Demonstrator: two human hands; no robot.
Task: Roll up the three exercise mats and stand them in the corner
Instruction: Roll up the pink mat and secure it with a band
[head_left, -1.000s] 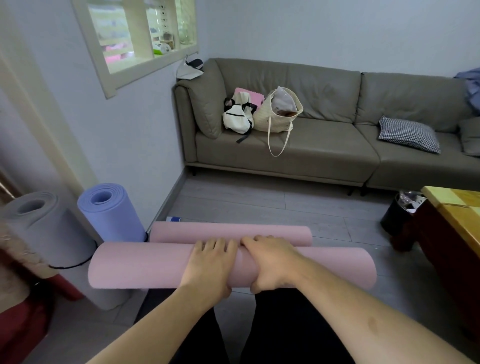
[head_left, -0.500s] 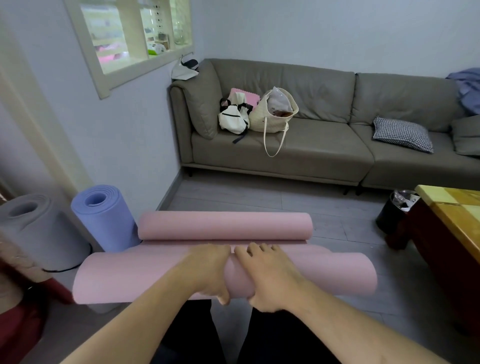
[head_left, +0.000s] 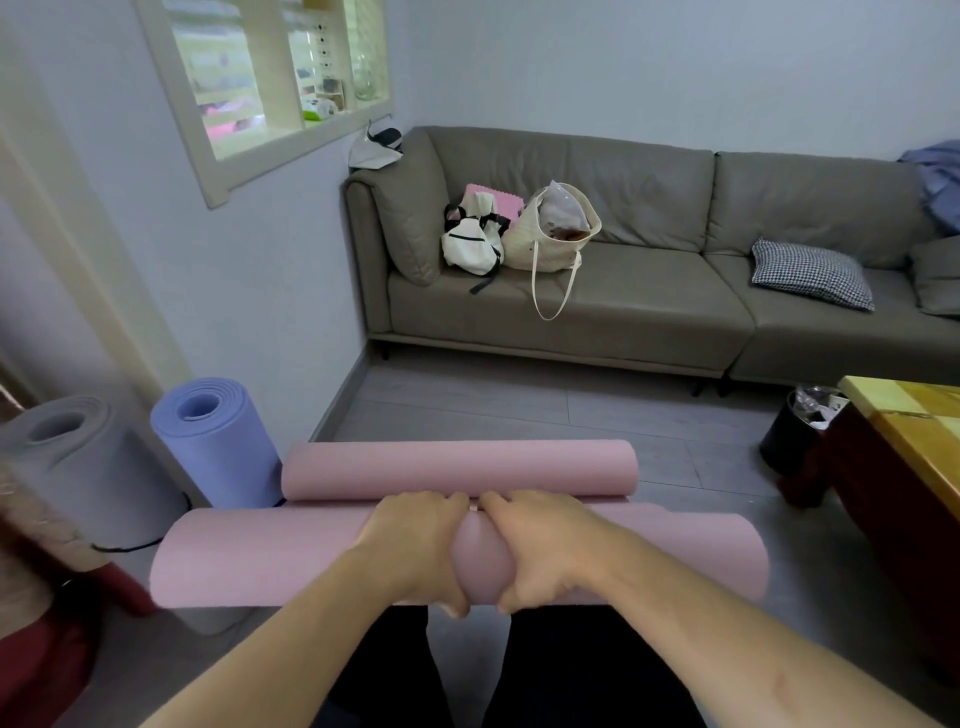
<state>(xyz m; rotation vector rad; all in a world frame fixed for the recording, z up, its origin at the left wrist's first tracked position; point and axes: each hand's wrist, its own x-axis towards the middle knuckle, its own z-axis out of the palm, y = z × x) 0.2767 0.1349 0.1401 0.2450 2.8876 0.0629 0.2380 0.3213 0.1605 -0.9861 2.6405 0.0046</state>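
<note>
Pink mat (head_left: 270, 556) lies crosswise in front of the person, held above the floor (head_left: 519, 405), with a second rolled length of it just beyond. Both hands grip its middle side by side: the left hand (head_left: 415, 545) and the right hand (head_left: 545, 545) each have fingers (head_left: 447, 501) curled over the top and a thumb underneath, clamped on the roll. To the left, a blue mat (head_left: 218, 447) and a grey mat (head_left: 78, 467) stand rolled and upright against the wall. Behind is a grey sofa (head_left: 649, 312) carrying a tote bag (head_left: 550, 234) and a checked cushion (head_left: 810, 273).
</note>
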